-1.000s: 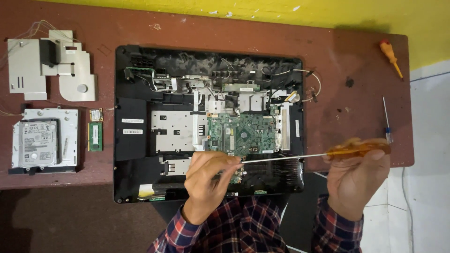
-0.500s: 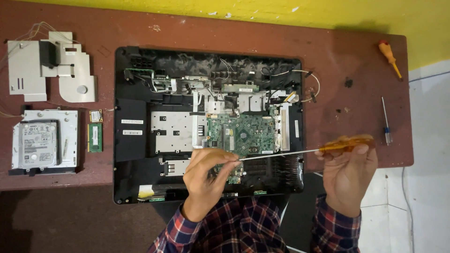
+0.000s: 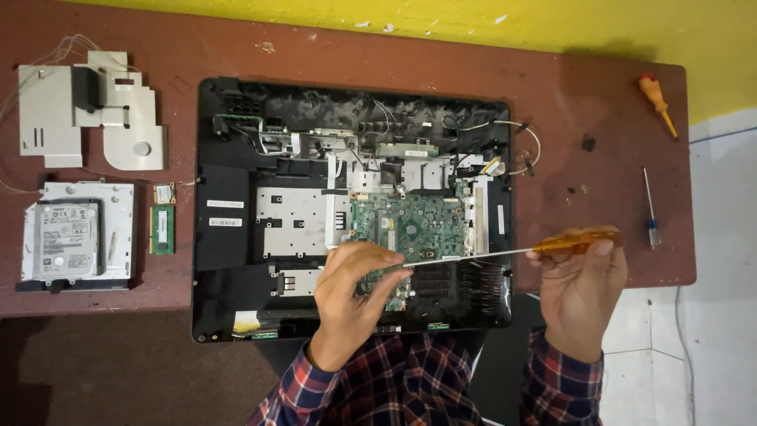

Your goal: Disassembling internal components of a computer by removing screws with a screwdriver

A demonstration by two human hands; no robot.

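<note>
Reddish-brown table (image 3: 599, 102) against a yellow wall (image 3: 552, 20); right hand (image 3: 579, 288) clasps an amber-handled screwdriver (image 3: 544, 247), left hand (image 3: 355, 304) pinches its tip over the opened computer (image 3: 236, 237)

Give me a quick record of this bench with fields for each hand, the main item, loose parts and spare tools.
left hand: left hand pinches the tip end of the shaft over the green circuit board
right hand: right hand grips the orange-handled screwdriver
main item: opened all-in-one computer, back cover off
loose parts: hard drive, memory stick, metal shield
spare tools: small orange screwdriver, thin screwdriver
surface: brown table
</note>
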